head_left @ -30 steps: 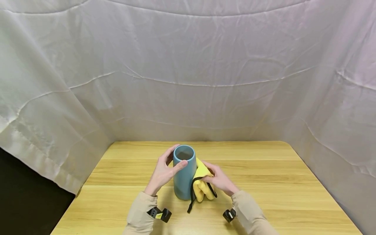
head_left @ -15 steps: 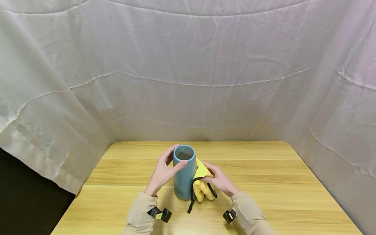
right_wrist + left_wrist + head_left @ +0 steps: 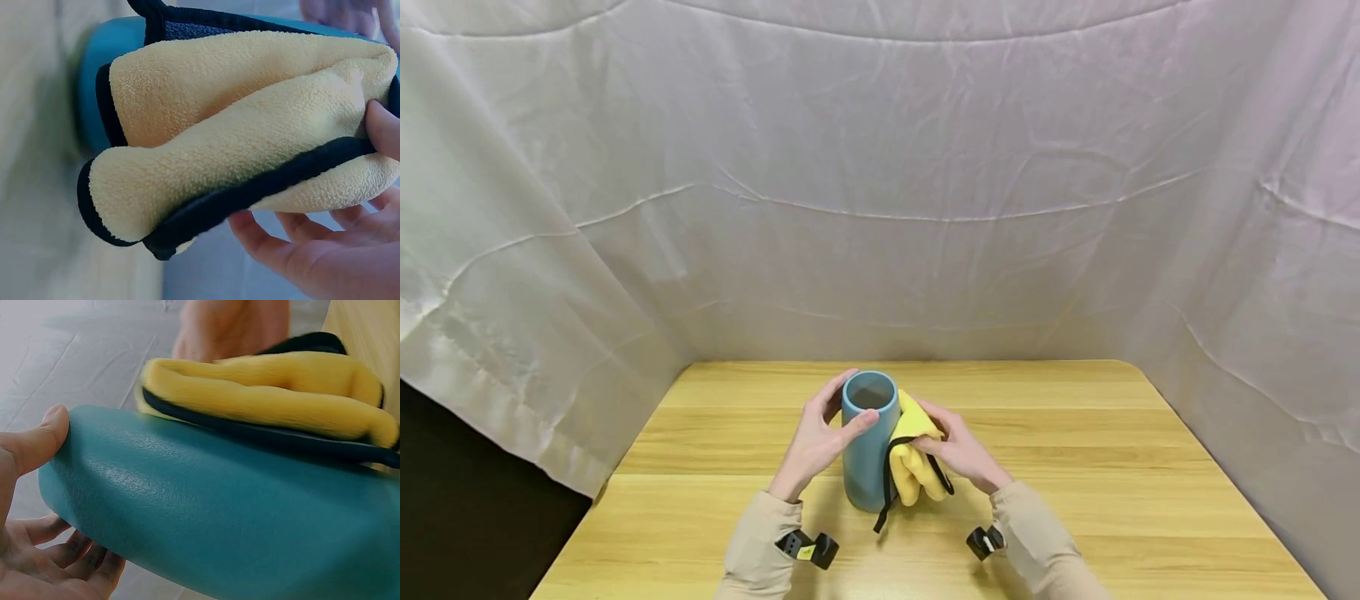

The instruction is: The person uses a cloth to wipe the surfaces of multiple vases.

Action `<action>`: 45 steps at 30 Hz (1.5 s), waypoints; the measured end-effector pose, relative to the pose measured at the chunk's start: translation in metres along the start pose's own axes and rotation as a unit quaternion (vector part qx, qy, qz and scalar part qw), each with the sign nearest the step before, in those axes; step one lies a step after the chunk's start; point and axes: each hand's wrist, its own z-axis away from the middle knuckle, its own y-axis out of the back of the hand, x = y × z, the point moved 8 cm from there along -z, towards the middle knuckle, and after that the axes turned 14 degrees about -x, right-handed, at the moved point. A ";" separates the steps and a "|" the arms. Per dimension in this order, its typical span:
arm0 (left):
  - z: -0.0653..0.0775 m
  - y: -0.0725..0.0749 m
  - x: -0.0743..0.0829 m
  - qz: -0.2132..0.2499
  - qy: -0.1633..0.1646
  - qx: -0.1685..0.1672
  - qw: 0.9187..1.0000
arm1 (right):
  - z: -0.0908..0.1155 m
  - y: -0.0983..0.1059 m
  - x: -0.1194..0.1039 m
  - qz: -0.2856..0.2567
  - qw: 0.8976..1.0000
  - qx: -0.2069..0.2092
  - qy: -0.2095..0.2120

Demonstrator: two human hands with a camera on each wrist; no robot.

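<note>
A tall blue vase (image 3: pixel 865 458) stands upright on the wooden table, its round mouth facing up. My left hand (image 3: pixel 812 440) grips it near the rim from the left, thumb in front and fingers curled round behind. Bunched in my right hand (image 3: pixel 964 452) is a yellow towel (image 3: pixel 917 471) with black edging, held against the vase's right side. The left wrist view shows the folded towel (image 3: pixel 275 387) lying along the smooth vase wall (image 3: pixel 200 500). In the right wrist view, thumb and fingers pinch the towel (image 3: pixel 237 119), which hides much of the vase (image 3: pixel 100 62).
The wooden table (image 3: pixel 1112 500) spreads to both sides of the vase. Pale grey curtains (image 3: pixel 910 167) hang behind and beside it. A dark area (image 3: pixel 467 492) lies past the table's left edge. Each sleeve carries a small black wrist camera (image 3: pixel 824 550).
My right hand has slid the towel a little upward along the vase, and its hanging black strap rose with it. The left hand and vase have stayed in place.
</note>
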 end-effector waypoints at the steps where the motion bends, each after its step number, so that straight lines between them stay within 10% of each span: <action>1: 0.000 0.000 0.000 0.000 -0.001 0.000 1.000 | -0.001 0.001 -0.004 -0.001 1.000 0.000 0.004; 21: 0.000 0.000 0.001 -0.004 -0.005 -0.001 1.000 | -0.008 0.010 -0.039 0.005 1.000 0.011 0.025; 45: 0.000 0.000 0.000 0.001 0.002 -0.002 1.000 | 0.007 -0.008 0.031 -0.001 0.999 -0.004 -0.043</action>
